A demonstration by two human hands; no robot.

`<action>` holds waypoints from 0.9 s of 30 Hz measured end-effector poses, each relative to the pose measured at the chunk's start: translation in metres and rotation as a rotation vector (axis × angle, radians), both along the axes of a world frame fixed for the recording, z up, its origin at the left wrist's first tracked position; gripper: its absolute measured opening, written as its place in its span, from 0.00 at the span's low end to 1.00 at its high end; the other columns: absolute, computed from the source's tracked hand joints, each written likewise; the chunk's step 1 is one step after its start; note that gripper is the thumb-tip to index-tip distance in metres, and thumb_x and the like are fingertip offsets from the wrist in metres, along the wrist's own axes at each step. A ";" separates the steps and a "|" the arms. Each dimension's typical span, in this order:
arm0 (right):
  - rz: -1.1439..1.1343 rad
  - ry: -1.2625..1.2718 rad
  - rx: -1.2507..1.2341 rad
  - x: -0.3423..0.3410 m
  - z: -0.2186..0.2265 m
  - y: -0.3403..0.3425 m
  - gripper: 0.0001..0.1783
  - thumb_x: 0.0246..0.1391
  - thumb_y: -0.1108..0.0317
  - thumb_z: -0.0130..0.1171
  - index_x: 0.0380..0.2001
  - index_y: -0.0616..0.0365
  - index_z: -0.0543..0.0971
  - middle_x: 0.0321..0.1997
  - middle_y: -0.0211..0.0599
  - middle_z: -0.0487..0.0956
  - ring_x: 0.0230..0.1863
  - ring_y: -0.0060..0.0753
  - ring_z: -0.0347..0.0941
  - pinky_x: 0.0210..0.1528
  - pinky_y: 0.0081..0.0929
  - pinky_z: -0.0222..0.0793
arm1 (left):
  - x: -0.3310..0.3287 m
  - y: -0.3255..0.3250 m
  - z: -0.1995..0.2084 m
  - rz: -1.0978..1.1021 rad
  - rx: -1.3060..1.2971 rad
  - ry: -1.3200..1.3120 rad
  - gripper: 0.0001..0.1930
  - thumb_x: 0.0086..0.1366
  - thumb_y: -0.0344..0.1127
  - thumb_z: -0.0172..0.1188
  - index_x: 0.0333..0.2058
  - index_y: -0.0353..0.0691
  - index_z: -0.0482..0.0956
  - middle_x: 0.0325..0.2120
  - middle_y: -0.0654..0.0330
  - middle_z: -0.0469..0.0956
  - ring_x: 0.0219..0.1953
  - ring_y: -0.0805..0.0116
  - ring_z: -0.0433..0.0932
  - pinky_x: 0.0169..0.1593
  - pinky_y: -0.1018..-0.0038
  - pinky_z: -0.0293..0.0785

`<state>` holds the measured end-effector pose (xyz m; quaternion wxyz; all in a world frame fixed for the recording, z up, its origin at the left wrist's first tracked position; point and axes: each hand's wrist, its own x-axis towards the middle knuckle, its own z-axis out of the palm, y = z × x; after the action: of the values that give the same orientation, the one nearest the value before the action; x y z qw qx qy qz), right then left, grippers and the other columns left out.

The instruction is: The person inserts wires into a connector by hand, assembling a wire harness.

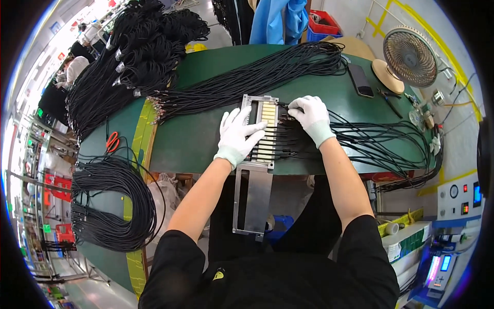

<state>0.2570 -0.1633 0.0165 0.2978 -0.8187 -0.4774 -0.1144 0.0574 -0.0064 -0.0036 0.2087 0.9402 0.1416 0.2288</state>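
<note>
A metal fixture (274, 103) lies on the green table in front of me, with a column of pale yellow strips along it. Several black cables (296, 148) run into its right side, their ends lined up across the strips. My left hand (236, 135), in a white glove, rests spread on the fixture's left side, fingertips over the strips. At the upper right of the fixture my right hand (313, 117), gloved too, has thumb and forefinger pinched at a black cable end; the fingers partly hide it. A second metal frame (256, 198) juts past the table's front edge.
Long bundled black cables (247, 77) stretch across the back of the green table (185, 141). Coiled cables (116, 206) and orange-handled scissors (112, 141) lie left. A phone (360, 81), pliers (391, 104) and a fan (410, 56) stand or lie at right.
</note>
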 end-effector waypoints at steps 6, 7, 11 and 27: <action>0.107 0.100 -0.253 -0.004 0.016 -0.005 0.09 0.44 0.57 0.68 0.26 0.47 0.85 0.30 0.33 0.80 0.40 0.41 0.74 0.46 0.36 0.71 | 0.001 0.002 0.000 -0.007 0.031 -0.001 0.15 0.61 0.53 0.61 0.45 0.64 0.86 0.63 0.53 0.67 0.66 0.47 0.59 0.72 0.54 0.41; 0.114 0.100 -0.252 -0.005 0.015 -0.003 0.09 0.44 0.57 0.68 0.26 0.47 0.85 0.30 0.33 0.80 0.40 0.41 0.74 0.46 0.36 0.71 | 0.000 0.003 0.001 -0.004 0.058 -0.015 0.16 0.60 0.53 0.61 0.45 0.63 0.86 0.62 0.53 0.68 0.64 0.47 0.61 0.71 0.54 0.43; 0.084 -0.045 -0.101 -0.009 0.008 0.018 0.09 0.44 0.57 0.65 0.27 0.48 0.83 0.32 0.38 0.78 0.42 0.47 0.73 0.45 0.39 0.70 | -0.012 0.017 -0.003 -0.013 0.245 -0.124 0.16 0.58 0.53 0.62 0.43 0.61 0.87 0.56 0.52 0.72 0.54 0.51 0.67 0.64 0.51 0.53; -0.006 -0.135 -0.334 -0.019 0.020 0.019 0.06 0.41 0.63 0.66 0.23 0.51 0.82 0.30 0.34 0.80 0.39 0.41 0.76 0.42 0.36 0.72 | -0.004 0.000 0.003 0.010 0.004 0.052 0.16 0.62 0.54 0.59 0.47 0.67 0.84 0.64 0.55 0.65 0.68 0.49 0.57 0.72 0.51 0.40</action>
<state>0.2379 -0.1441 0.0367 0.1246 -0.8486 -0.5063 -0.0889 0.0539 -0.0062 -0.0007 0.2018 0.9455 0.1514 0.2059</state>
